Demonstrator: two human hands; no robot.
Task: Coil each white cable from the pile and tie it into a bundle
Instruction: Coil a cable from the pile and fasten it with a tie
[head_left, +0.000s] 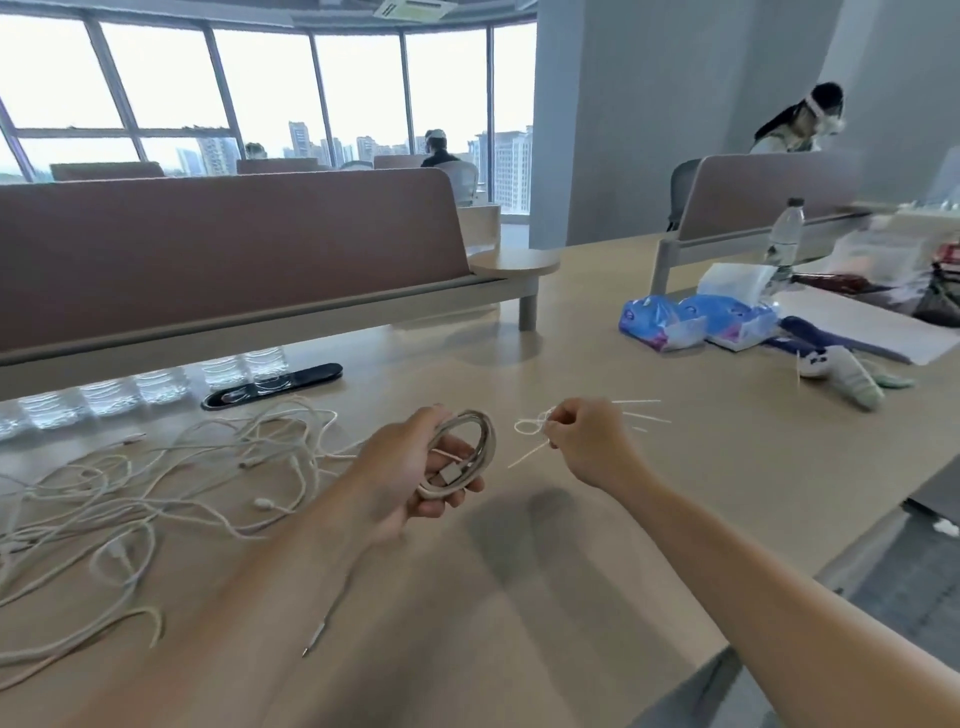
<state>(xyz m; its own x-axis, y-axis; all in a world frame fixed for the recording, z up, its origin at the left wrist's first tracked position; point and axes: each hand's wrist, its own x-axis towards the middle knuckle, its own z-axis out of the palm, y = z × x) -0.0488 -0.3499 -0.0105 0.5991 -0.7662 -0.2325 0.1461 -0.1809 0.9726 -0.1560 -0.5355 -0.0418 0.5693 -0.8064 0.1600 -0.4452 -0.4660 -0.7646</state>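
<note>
The left hand (410, 483) holds one coiled cable (470, 441) in curled fingers, and the pile (156, 493) of loose cables lies left of that coil. Right of the coil, the right hand (587, 441) pinches a thin white tie (530, 427) (spare ties (644, 415) lie past it). I think the tie must wrap round the coil next.

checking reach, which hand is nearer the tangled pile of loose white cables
Left. The left hand is just right of the tangled pile of loose white cables; the right hand lies farther right.
</note>
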